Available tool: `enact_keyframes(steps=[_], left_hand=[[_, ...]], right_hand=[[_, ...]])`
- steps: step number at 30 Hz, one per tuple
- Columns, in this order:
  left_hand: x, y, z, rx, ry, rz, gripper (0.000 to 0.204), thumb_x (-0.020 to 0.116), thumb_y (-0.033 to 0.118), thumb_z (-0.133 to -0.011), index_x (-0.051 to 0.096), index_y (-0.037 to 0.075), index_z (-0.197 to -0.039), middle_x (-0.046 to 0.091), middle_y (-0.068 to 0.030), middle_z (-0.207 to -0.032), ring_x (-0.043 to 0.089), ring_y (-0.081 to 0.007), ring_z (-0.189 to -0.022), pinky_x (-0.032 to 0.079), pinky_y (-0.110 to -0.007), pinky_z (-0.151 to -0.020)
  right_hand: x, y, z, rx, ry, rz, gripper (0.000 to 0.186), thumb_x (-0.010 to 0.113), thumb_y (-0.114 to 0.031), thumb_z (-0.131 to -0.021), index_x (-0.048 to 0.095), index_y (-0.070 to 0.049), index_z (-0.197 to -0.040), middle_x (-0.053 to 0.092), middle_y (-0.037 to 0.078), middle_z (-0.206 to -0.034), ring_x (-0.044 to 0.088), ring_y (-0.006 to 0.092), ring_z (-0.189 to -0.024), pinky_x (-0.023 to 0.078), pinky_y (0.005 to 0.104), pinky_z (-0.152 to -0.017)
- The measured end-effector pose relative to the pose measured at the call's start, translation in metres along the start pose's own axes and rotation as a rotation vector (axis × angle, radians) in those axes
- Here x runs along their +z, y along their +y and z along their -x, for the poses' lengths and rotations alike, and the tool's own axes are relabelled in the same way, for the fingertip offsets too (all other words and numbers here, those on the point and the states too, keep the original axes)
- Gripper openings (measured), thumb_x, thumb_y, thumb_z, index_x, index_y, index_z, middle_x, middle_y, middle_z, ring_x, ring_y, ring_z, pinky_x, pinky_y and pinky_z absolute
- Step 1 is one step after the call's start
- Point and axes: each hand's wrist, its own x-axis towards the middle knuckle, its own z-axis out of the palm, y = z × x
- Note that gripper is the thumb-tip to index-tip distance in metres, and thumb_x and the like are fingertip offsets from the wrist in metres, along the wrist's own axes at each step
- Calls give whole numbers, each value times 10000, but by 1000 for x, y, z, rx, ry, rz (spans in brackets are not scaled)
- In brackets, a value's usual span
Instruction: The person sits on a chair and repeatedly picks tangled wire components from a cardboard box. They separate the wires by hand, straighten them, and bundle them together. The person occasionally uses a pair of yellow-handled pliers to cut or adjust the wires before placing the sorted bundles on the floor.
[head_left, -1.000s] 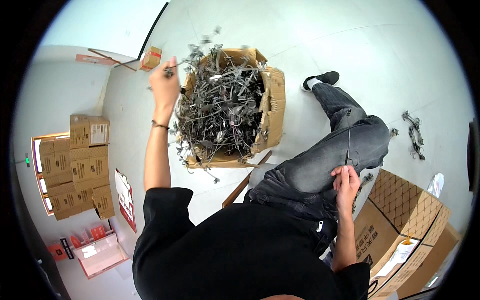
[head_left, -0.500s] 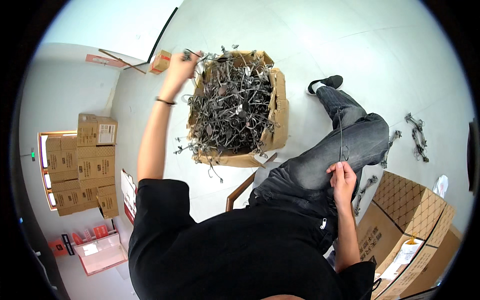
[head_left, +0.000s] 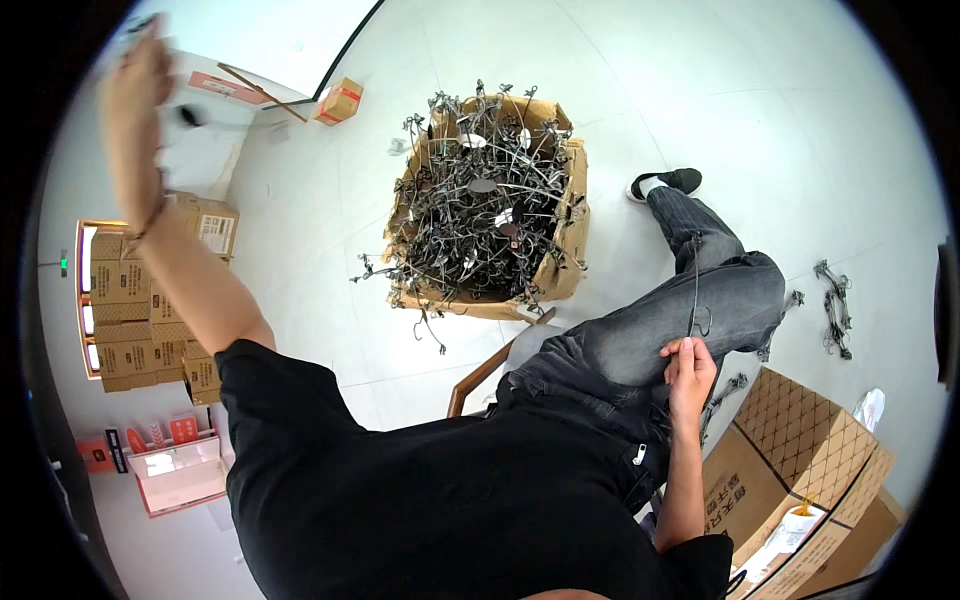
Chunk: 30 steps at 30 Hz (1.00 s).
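Note:
My left hand [head_left: 140, 90] is raised high at the far left, smeared by motion. Its fingers close on a dark wire piece, part of which shows at the fingertips; a blurred black oval disc [head_left: 190, 117] hangs beside the hand. Over my thigh, my right hand [head_left: 690, 375] pinches the lower end of a thin dark wire [head_left: 695, 290], which stands up from the fingers and has a curved hook near them. In front of me, a torn cardboard box [head_left: 572, 240] is heaped with tangled dark wire pieces [head_left: 470, 215] bearing small clips and oval discs.
Bundles of similar wires [head_left: 835, 310] lie on the floor at right. A large patterned carton [head_left: 790, 430] stands near my right side. Stacked cartons [head_left: 125, 300] line the left, with a small taped box [head_left: 338, 102] farther off. A wooden chair arm [head_left: 480, 380] is beside me.
My left hand has swung up and left, away from the box, carrying the dark wire piece. The heap's top wires have shifted and spread upward. My right hand keeps its pinch on the wire.

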Motion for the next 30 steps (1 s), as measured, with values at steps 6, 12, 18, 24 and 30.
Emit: enact_keyframes(steps=[6,12,18,24,30], left_hand=[[144,50,158,-509,-940,893,386,432,388,-1079,523,72,-875,285,67,-677,258,-54,-562,224,-208,-474],[216,135,256,-596,-1364,1342,465,381,350,-1094,623,-47,-1084,439,14,-680,449,-97,-574,470,-260,-488],[325,169,337,-950,-1374,1520,528,360,340,-1095,459,-110,-1353,568,-306,-1311,601,-421,-1207,521,-511,-1032],[374,178,369,-1174,-1307,1635,558,332,358,-1097,391,-110,-1394,469,-323,-1420,471,-421,-1353,438,-530,-1117],[403,159,383,-1474,-1126,1887,420,359,298,-1103,555,-64,-1189,601,-90,-908,615,-229,-924,529,-432,-1013]], right_hand=[[-11,-5,1,15,22,-63,328,504,-244,-1064,618,-15,-860,659,50,-770,385,28,-490,319,210,-453],[-20,-14,1,-135,123,-144,242,518,-190,-1054,622,-9,-934,691,75,-854,410,27,-517,336,194,-475],[-26,-28,1,-307,222,137,219,523,-132,-1038,663,19,-962,687,57,-882,501,53,-592,412,218,-551],[-23,-24,-5,-492,134,459,176,510,-62,-1022,644,48,-991,687,83,-901,635,131,-688,485,265,-624],[-24,-30,-3,-154,49,223,205,493,-123,-1042,640,15,-1004,650,36,-776,514,64,-557,407,236,-523]])
